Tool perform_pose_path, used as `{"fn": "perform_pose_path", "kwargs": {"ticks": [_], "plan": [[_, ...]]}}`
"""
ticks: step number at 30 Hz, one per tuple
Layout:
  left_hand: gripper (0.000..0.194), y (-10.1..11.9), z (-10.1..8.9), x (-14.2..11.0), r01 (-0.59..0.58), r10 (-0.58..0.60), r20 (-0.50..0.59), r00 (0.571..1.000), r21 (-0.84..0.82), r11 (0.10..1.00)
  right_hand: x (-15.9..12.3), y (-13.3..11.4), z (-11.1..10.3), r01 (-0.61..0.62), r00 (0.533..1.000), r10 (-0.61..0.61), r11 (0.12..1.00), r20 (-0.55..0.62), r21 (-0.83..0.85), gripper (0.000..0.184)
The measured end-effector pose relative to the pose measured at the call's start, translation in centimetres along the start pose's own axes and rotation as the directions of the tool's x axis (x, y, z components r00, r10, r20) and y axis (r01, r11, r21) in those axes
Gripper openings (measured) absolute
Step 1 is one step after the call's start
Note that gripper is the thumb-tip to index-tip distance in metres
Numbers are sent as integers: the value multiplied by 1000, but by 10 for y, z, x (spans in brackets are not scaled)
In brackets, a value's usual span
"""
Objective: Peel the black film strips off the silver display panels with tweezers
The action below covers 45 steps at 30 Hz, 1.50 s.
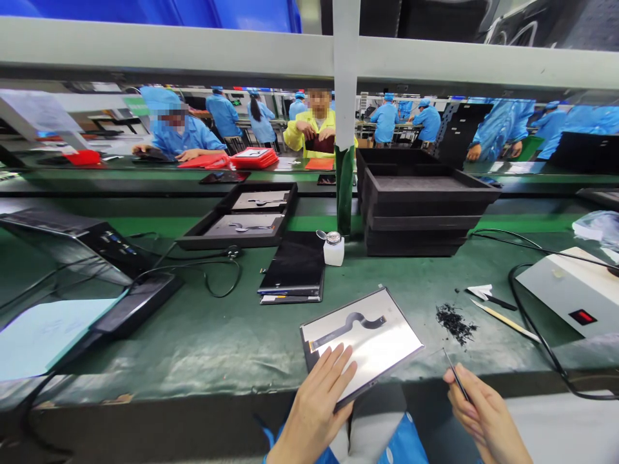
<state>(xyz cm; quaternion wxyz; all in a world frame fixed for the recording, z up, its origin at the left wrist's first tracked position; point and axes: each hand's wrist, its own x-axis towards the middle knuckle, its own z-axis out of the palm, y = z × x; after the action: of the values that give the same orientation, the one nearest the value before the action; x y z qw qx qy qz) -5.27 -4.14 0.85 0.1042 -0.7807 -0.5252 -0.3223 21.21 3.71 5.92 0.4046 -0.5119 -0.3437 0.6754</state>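
My left hand [322, 399] holds a display panel [377, 335] at its near left edge, fingers laid over the silvery back and thumb at the rim. A dark curved flex cable [333, 332] runs across that back. The panel lies tilted at the bench's front edge, partly overhanging it. In my right hand [481, 406] is a thin pair of tweezers [457, 376], gripped between thumb and fingers, its tip pointing up and left, apart from the panel. Just beyond the tip lies a heap of black scraps [455, 323]. A pale-handled, pen-like tool [505, 320] rests to its right.
Dark panels [294, 264] lie stacked beside a white dispenser bottle [333, 250]. Behind are a black tray [213, 240] with panels and stacked black trays [416, 222]. A white box [570, 293] with a red display and cables stands right; a black device [82, 241] stands left. Co-workers sit opposite.
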Motion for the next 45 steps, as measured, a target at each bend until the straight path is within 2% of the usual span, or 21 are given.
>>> {"fn": "perform_pose_path", "kwargs": {"ticks": [3,6,12,14,16,21,24,26,28,32,37,41,45], "plan": [[55,0,-1,1,5,-5,14,1000,6,1000,-6,0,9,-1,999,2,1000,40,-25,57],[50,1,-2,1,15,-15,30,999,17,1000,-14,0,24,7,991,-1,999,130,-47,56],[52,11,-9,9,10,-12,73,997,18,1000,-30,-3,57,30,931,13,993,364,-112,55],[37,17,-11,16,21,-21,65,998,5,1000,-32,-3,64,54,918,1,990,396,-129,54],[16,22,-12,22,34,-33,31,999,-20,999,-31,-2,68,103,919,-46,987,391,-127,53],[23,24,-11,28,73,-75,-36,997,-46,996,-16,11,65,227,947,-168,953,274,-201,51],[24,22,-9,25,77,-77,-29,997,-10,997,-8,35,61,372,918,-296,872,263,-318,47],[24,21,-7,22,80,-80,-37,996,4,997,-7,57,58,418,904,-338,827,262,-376,44],[24,20,-4,19,88,-87,-38,995,5,996,-8,80,56,370,927,-300,825,224,-427,46],[25,20,-2,18,109,-109,24,994,-12,994,-9,107,52,401,915,-319,791,247,-462,48],[25,18,-6,31,108,-104,132,986,-24,994,0,107,46,373,912,-245,827,329,-420,48],[24,16,-2,36,153,-146,194,970,-26,988,6,103,47,198,911,-58,930,408,-310,56],[25,16,2,25,157,-158,195,968,19,987,3,106,56,61,934,7,982,358,-177,60]]}}
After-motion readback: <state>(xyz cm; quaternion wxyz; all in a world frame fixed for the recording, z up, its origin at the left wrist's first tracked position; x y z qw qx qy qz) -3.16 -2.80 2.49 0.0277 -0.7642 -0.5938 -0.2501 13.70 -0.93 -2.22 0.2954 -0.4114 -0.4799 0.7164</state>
